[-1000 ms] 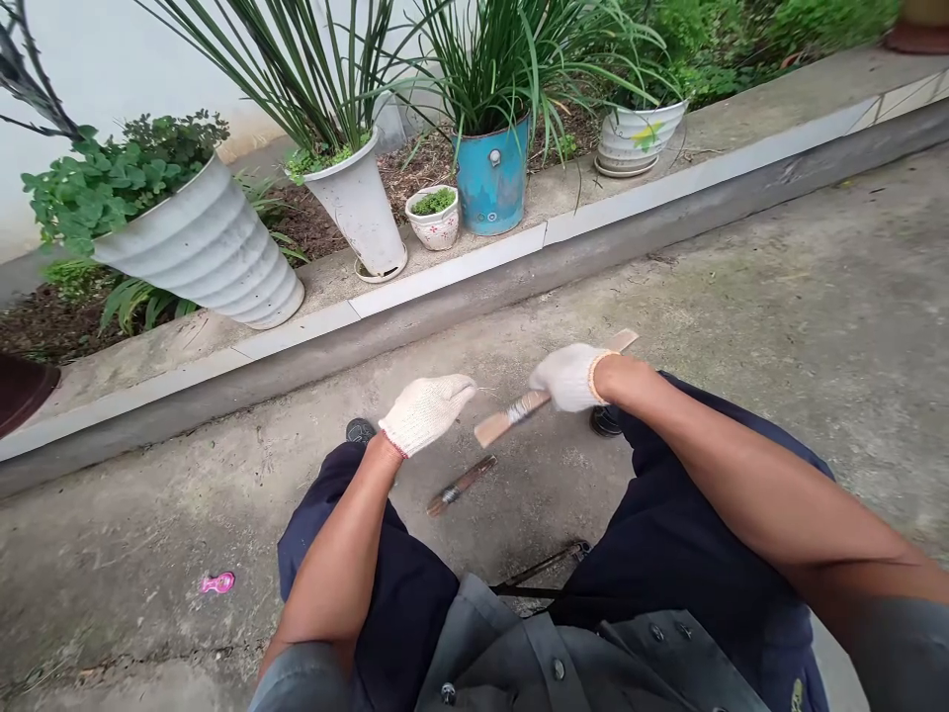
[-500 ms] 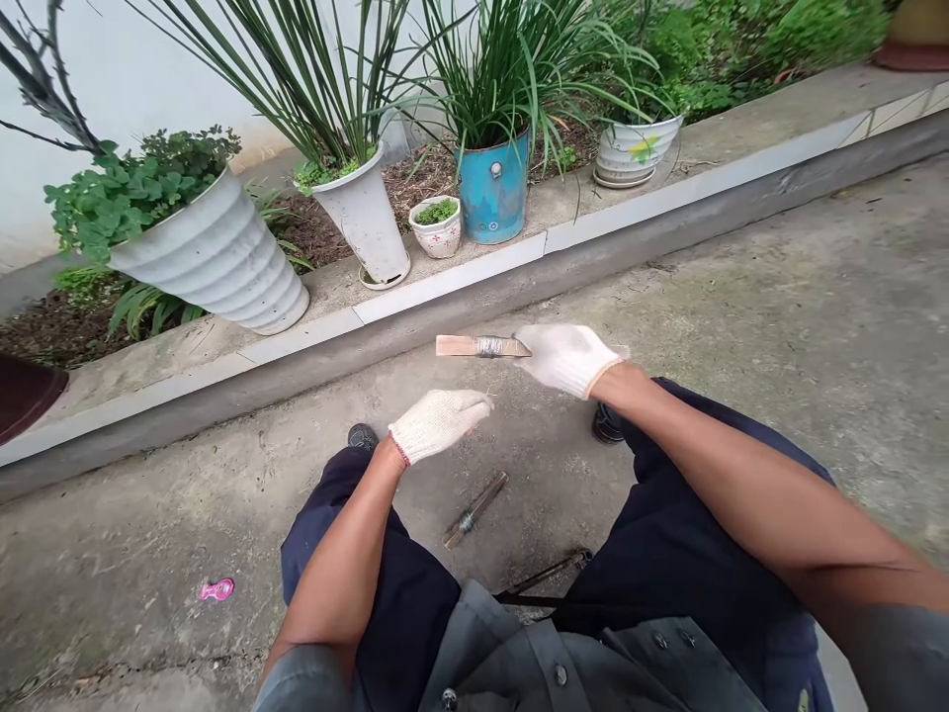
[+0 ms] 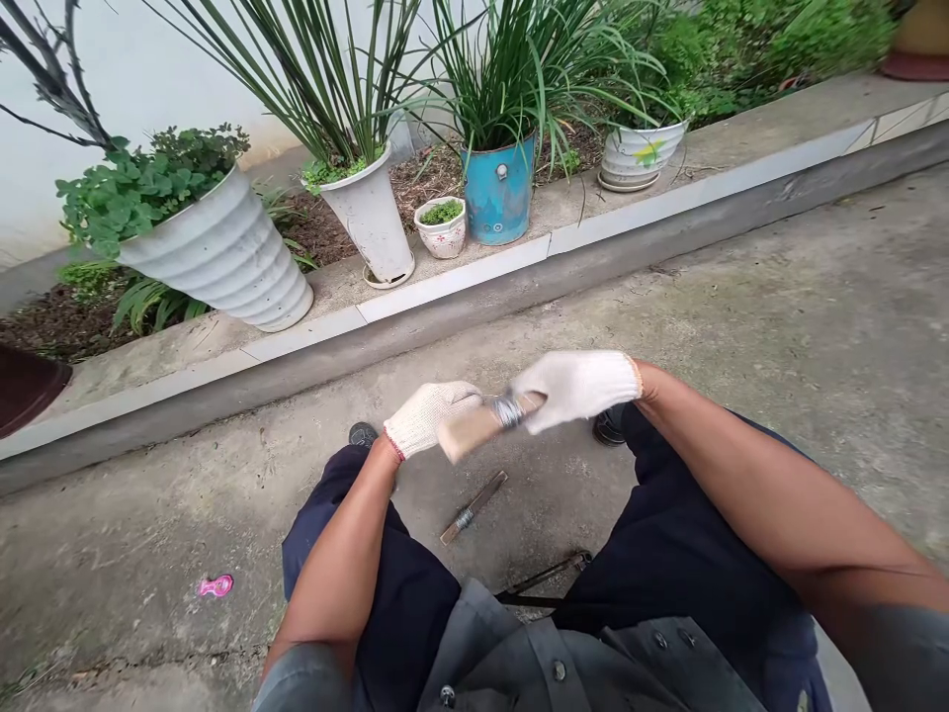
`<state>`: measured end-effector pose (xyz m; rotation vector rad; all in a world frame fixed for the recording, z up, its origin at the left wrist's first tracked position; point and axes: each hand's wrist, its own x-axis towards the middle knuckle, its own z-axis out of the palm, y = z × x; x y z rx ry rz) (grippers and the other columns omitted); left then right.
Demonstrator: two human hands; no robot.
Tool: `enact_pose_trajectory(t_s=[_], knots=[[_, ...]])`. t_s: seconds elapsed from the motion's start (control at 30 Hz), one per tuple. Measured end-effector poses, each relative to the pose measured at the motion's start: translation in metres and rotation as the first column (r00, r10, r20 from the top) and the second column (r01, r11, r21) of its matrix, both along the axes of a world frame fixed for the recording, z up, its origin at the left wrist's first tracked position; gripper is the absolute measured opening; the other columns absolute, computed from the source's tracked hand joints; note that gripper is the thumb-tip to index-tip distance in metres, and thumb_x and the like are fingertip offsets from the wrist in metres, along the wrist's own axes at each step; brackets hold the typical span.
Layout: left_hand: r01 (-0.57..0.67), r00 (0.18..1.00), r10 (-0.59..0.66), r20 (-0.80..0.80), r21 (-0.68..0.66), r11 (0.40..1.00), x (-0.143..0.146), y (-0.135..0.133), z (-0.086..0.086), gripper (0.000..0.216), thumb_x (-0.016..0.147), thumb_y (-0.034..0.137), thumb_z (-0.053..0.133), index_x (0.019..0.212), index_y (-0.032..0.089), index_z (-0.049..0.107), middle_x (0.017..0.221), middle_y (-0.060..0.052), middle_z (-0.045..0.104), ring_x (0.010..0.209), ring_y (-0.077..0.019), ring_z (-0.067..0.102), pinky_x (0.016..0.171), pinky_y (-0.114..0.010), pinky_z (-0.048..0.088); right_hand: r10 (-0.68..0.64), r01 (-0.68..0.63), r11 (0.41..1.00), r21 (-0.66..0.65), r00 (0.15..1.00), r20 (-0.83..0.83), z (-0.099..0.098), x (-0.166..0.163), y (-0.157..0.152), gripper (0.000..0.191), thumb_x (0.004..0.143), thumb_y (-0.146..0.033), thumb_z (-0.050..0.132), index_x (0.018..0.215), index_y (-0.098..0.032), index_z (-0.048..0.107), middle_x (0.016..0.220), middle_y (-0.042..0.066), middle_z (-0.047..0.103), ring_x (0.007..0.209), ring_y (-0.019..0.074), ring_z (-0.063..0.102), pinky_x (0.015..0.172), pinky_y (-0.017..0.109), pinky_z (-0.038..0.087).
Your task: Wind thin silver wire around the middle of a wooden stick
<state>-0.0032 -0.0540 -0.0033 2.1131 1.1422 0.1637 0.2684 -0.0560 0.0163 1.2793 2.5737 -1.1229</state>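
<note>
Right hand: gloved right hand (image 3: 574, 388) closed around a flat wooden stick (image 3: 474, 429) bound with wire, held above the concrete ground (image 3: 741, 326) between the knees
Left hand: gloved left hand (image 3: 428, 415) curled just behind the stick's free end – whether it grips the stick cannot be told
On the ground: a second wire-wrapped stick (image 3: 473, 506) lies below the hands; a pink scrap (image 3: 215, 585) sits well to the left
Behind: a raised ledge (image 3: 474, 272) carries a ribbed white pot (image 3: 222, 257), a tall white pot (image 3: 371, 218) and a blue pot (image 3: 498, 193)
</note>
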Motion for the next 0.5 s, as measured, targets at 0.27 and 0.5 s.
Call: enact_pose_trajectory(t_s=[0.27, 0.5], knots=[[-0.065, 0.997, 0.063, -0.037, -0.034, 0.997, 0.008, -0.004, -0.001, 0.040, 0.105, 0.045, 0.044, 0.107, 0.020, 0.076, 0.072, 0.002, 0.068, 0.063, -0.0148, 0.063, 0.064, -0.024, 0.045, -0.487, 0.343, 0.816, 0.465, 0.842, 0.232, -0.011, -0.014, 0.026, 0.027, 0.099, -0.032, 0.055, 0.113, -0.017, 0.074, 0.104, 0.014, 0.076, 0.092, 0.0261, 0.072, 0.073, 0.030, 0.043], [0.044, 0.994, -0.038, -0.100, 0.054, 0.998, 0.006, 0.003, -0.008, 0.038, 0.105, 0.039, 0.046, 0.098, 0.020, 0.078, 0.079, -0.001, 0.071, 0.070, -0.0166, 0.062, 0.070, -0.026, 0.043, -0.287, 0.185, 0.951, 0.246, 0.821, 0.494, -0.018, -0.025, 0.012, 0.029, 0.084, -0.011, 0.065, 0.110, -0.008, 0.079, 0.101, 0.025, 0.076, 0.101, 0.0351, 0.074, 0.085, 0.039, 0.051]])
